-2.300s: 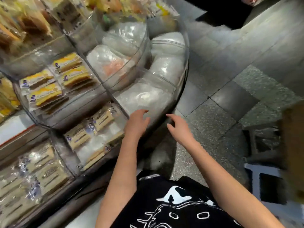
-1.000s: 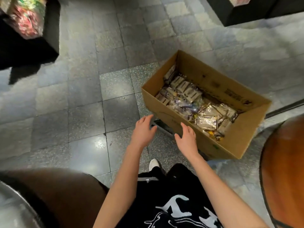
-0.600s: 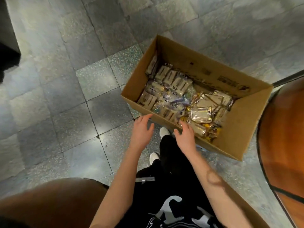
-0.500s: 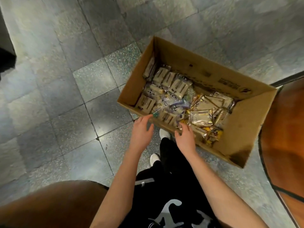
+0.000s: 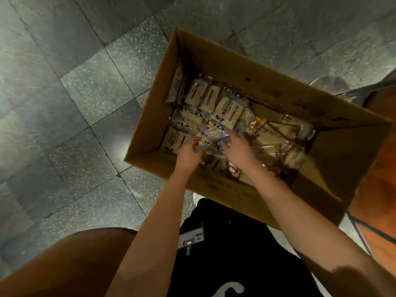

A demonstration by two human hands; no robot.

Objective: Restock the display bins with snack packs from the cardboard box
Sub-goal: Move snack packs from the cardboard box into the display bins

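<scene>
Since the frame half a second earlier, both hands have gone from above the near rim down into the cardboard box (image 5: 246,67), and the view has closed in on it.

The snack packs (image 5: 227,108) lie in a loose layer on the box bottom: pale packs in rows at the left end, darker golden packs jumbled toward the right. The left hand (image 5: 188,154) and right hand (image 5: 239,150) rest on the clear-wrapped packs near the middle, close together. The left fingers (image 5: 198,144) look bent against a wrapper. The right fingers are smeared by motion. Whether either hand has closed on a pack cannot be told.

The box stands open on the grey tiled floor (image 5: 85,93), just beside a brown wooden surface (image 5: 381,168) at the right edge. The display bins are not in view.

Step in hand, as judged: gathering packs for a transfer. The next move calls for a firm hold on a stack, a lift clear of the box walls, and a turn back toward the bins. Slippery wrappers may let packs slide out.
</scene>
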